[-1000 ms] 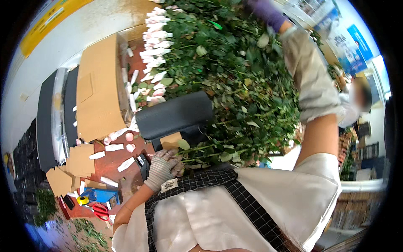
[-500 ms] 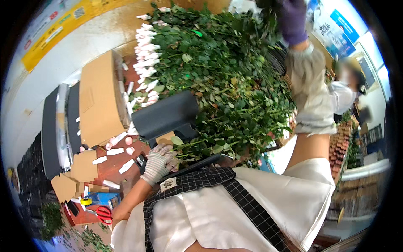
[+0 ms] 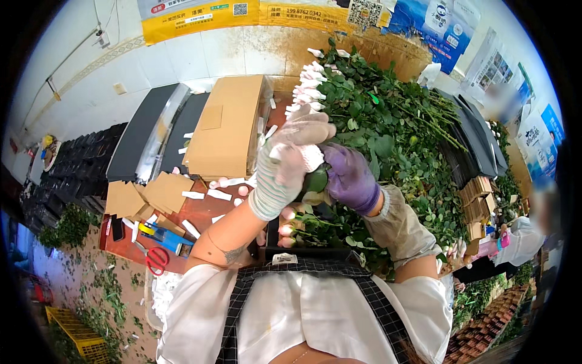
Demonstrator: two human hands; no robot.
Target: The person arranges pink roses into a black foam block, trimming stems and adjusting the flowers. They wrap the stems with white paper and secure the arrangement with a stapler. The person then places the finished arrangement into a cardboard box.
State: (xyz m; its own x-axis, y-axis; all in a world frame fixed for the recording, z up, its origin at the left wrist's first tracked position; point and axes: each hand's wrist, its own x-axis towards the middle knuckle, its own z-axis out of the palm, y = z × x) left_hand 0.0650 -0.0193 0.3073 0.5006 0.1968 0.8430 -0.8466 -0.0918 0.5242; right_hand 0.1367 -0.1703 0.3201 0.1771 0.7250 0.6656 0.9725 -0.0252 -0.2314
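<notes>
My left hand [image 3: 282,167], in a pale striped glove, is closed around the head of a rose [image 3: 311,158] that wears a white net sleeve; motion smears its fingers. Just to its right, my right hand [image 3: 353,182] in a purple glove grips the same rose below the head, fingers curled. A few green leaves of that rose show between the hands; most of its stem is hidden. Beneath them, pale pink roses [image 3: 286,230] lie with their heads to the left, near my apron. Behind is a big pile of leafy rose stems [image 3: 400,121], many heads in white sleeves.
At left on the red table [image 3: 233,209] stand brown cardboard sheets [image 3: 221,130] and dark sheets [image 3: 142,133]. Loose white sleeves, red-handled scissors [image 3: 157,261] and a blue tape dispenser [image 3: 167,236] lie nearer. Another person [image 3: 521,242] is at far right.
My right hand has come back from the far right of the pile. My left hand has risen from the table, and both now hold a sleeved rose. The view has swung rightward.
</notes>
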